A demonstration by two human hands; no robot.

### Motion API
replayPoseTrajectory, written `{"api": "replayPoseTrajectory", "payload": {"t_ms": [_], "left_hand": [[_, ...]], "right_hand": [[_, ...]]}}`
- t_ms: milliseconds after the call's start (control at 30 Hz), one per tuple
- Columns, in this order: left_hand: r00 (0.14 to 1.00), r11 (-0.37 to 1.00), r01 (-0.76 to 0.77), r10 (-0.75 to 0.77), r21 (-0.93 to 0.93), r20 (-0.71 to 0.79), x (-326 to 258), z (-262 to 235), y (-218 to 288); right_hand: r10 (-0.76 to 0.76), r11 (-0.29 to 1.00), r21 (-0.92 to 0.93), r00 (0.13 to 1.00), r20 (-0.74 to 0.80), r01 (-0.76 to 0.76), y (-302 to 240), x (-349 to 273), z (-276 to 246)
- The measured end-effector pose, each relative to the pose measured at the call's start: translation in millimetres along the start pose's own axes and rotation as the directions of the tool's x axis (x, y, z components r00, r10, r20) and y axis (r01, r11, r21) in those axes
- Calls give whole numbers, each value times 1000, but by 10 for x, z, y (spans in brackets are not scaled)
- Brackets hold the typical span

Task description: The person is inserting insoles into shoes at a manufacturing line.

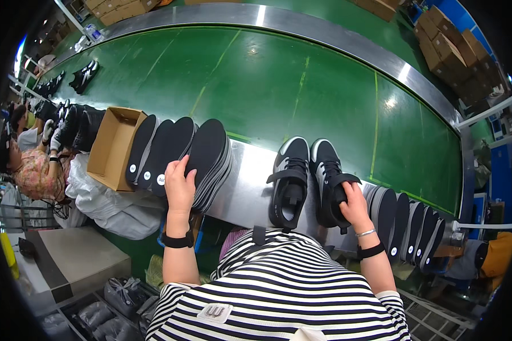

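Note:
My left hand (180, 184) touches the edge of a stack of black insoles (209, 143), with its thumb and index finger apart. Just left of it stand more black insoles (176, 139) with round white stickers at their heels. In front of me two black-and-grey sneakers with hook-and-loop straps sit side by side, toes pointing away. My right hand (354, 206) grips the collar of the right sneaker (326, 176), its fingertips partly hidden at the opening. The left sneaker (292, 182) stands untouched, its opening showing.
Right of the sneakers lean more insoles (385, 219). An open cardboard box (111, 150) stands left of the left-hand insoles. Beyond the metal ledge (250, 170) runs a green conveyor belt (256, 79), with more shoes (84, 77) at far left. A co-worker (34, 165) with gloved hands is at the left.

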State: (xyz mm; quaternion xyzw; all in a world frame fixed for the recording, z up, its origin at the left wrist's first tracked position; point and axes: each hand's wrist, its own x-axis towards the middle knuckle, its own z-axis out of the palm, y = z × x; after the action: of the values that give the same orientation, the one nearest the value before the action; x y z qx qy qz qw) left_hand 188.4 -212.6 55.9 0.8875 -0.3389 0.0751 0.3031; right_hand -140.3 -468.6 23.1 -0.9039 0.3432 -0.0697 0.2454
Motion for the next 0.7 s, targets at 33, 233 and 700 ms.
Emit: {"api": "replayPoseTrajectory", "payload": {"t_ms": [33,233,700], "left_hand": [[1000,1000,-1,1,7,-4,10,2,45],[977,807,203,-133,-555,164,-41,-77,482],[872,515,341,138,-786,469,-333,-39,1157]], "right_hand": [[24,1000,6,1000,-8,-24,0,-7,12],[112,994,-18,992,51,-111,10,-144,-126],[84,617,780,994,72,-109,-939,-8,-658]]}}
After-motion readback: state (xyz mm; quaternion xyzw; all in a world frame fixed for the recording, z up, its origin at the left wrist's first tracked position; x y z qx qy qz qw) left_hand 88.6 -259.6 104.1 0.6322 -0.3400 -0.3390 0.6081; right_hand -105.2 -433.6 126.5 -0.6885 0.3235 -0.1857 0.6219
